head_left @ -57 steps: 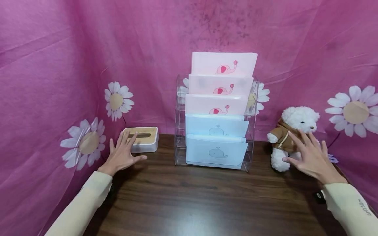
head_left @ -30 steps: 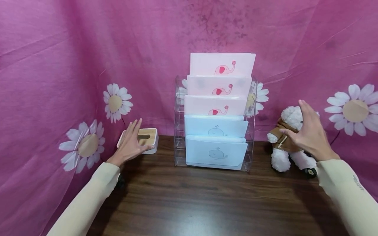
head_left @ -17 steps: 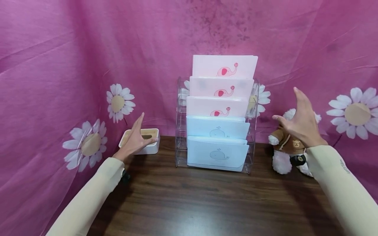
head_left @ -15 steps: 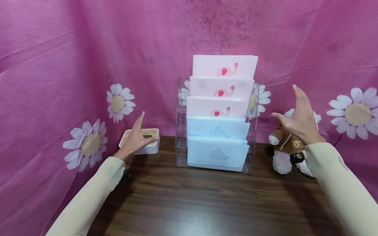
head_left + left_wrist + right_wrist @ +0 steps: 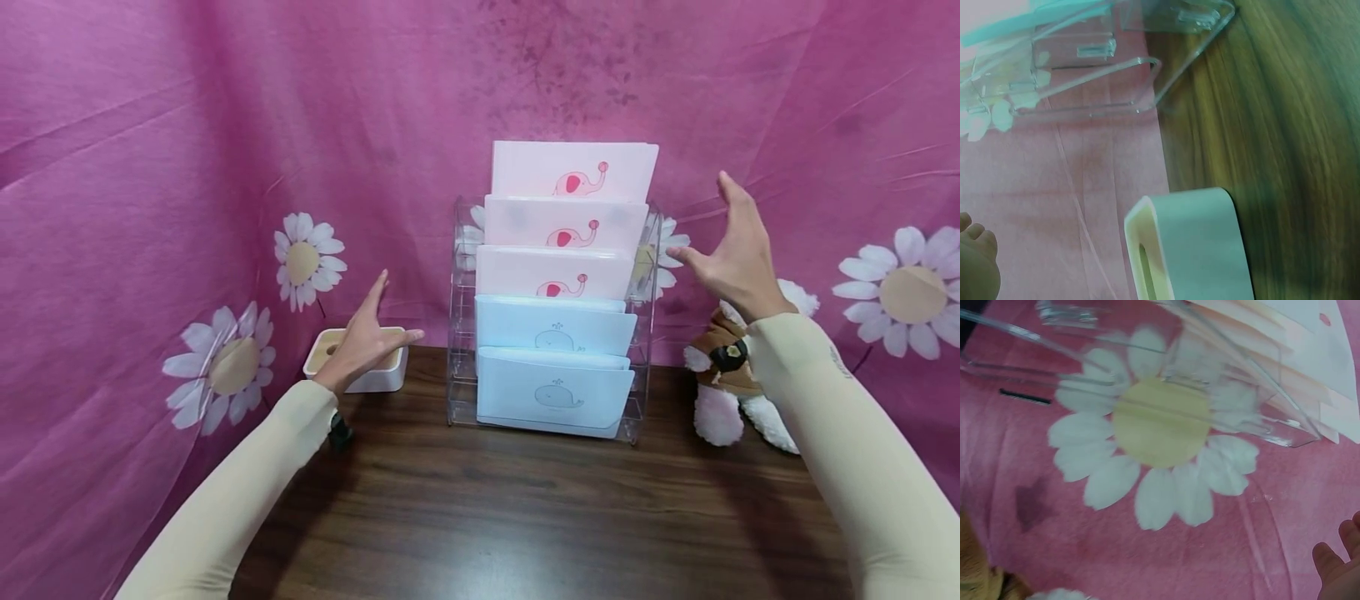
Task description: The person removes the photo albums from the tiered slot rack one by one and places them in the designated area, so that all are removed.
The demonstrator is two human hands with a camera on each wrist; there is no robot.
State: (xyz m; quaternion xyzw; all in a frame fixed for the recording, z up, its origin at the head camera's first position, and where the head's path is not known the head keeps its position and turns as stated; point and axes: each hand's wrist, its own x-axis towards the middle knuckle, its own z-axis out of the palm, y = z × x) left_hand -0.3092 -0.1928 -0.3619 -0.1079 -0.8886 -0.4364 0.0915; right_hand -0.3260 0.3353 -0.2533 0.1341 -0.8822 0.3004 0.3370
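In the head view a clear acrylic rack stands mid-table, holding pink elephant folders in its upper tiers and pale blue whale folders in its lower ones. My left hand hovers left of the rack, in front of a white tissue box with a wooden lid; thumb and fingers are spread and hold nothing. To the rack's right, my right hand is raised, thumb apart from the straight fingers, also holding nothing. The right wrist view catches its fingertips near the rack's side and the pink folder edges.
A white teddy bear in a brown hoodie sits at the right, partly covered by my right wrist and sleeve. Pink cloth with printed daisies hangs behind and at both sides. The table is dark wood.
Both hands have moved inward and upward toward the rack, the left from over the tissue box, the right from in front of the bear. The rack and folders have stayed put.
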